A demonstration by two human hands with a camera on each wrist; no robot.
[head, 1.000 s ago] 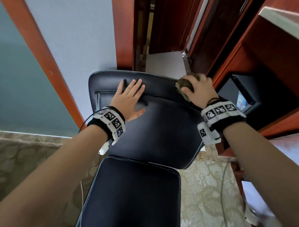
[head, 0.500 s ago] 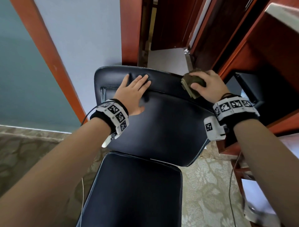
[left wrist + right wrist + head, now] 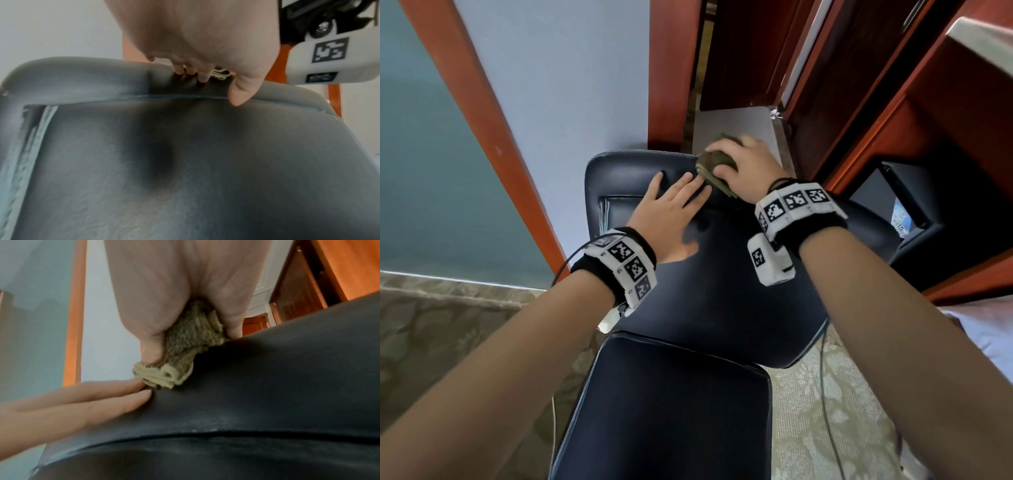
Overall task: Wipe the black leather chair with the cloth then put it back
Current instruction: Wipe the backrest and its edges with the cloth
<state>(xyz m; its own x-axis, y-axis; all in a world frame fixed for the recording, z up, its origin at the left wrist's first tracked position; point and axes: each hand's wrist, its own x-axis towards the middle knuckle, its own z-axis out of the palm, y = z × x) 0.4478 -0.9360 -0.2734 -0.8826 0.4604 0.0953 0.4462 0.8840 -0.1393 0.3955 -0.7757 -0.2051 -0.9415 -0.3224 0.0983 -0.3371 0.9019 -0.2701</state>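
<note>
The black leather chair [image 3: 709,301] faces me, its backrest [image 3: 185,162] upright and its seat [image 3: 664,411] below. My right hand [image 3: 739,171] grips a bunched olive-green cloth [image 3: 714,166] and presses it on the top edge of the backrest, near the middle. In the right wrist view the cloth [image 3: 185,353] sits under my palm against the leather [image 3: 267,386]. My left hand [image 3: 671,209] lies flat on the upper backrest with fingers straight, and its fingertips [image 3: 144,394] reach the cloth's folded edge. The cloth [image 3: 221,75] peeks out past my left fingers.
A reddish wooden door frame [image 3: 667,68] and a dark wooden door [image 3: 822,85] stand behind the chair. A wooden desk [image 3: 962,137] with a dark box [image 3: 893,219] in it is at the right. Patterned carpet [image 3: 825,411] covers the floor. A thin cable [image 3: 825,377] trails beside the chair.
My right hand has slid the cloth leftward along the top of the backrest, from its right corner to beside my left fingertips. The left hand stays flat on the backrest.
</note>
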